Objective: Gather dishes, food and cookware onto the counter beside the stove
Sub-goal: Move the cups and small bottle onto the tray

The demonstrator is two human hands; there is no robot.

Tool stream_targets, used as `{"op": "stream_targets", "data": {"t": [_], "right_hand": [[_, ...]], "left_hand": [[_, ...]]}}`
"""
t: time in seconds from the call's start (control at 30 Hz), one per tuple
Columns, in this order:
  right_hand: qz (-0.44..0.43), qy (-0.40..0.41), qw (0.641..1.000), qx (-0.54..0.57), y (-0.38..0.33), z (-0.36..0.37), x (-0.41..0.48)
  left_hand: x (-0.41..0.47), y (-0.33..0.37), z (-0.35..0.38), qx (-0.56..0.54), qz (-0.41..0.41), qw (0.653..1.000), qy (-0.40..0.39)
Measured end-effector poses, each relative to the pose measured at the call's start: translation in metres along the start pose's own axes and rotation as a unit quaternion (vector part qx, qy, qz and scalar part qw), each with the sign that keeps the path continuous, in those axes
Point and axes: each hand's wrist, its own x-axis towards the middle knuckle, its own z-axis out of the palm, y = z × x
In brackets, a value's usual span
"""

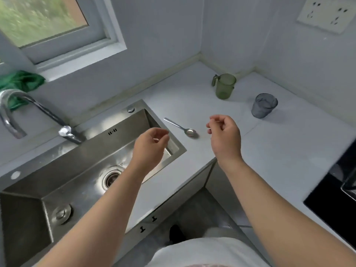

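Sink [57, 176]: brushed steel, satin sheen. Faucet [11, 112]: polished metal. Spoon [181, 128]: shiny metal. Table [269, 151]: smooth, pale, matt. Green cup [224, 86] and grey cup [263, 106]: translucent plastic. Cooktop [331, 199]: glossy black. Green cloth [21, 81]: soft fabric.

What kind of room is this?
Most likely a small home kitchen: a stainless sink with a faucet, a white counter holding a spoon, a green cup and a grey cup, and a black cooktop at the right edge.
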Motion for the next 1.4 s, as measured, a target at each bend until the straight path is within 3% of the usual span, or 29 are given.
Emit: {"op": "stream_targets", "data": {"t": [0.3, 0.6, 0.87, 1.13, 1.4], "right_hand": [[0.115, 0.144, 0.983, 0.015, 0.032, -0.037, 0.075], [0.222, 0.229, 0.946, 0.056, 0.084, -0.056, 0.17], [0.282, 0.293, 0.911, 0.068, 0.119, -0.058, 0.241], [0.252, 0.34, 0.902, 0.08, 0.14, -0.056, 0.286], [0.184, 0.367, 0.912, -0.013, 0.149, -0.063, 0.302]], "left_hand": [[0.097, -0.011, 0.059, 0.156, 0.055, 0.98, -0.107], [0.182, -0.032, 0.093, 0.393, 0.097, 0.898, -0.172], [0.217, -0.042, 0.125, 0.478, 0.138, 0.834, -0.236], [0.234, -0.048, 0.126, 0.481, 0.152, 0.824, -0.259], [0.241, -0.05, 0.121, 0.497, 0.184, 0.805, -0.266]]}}
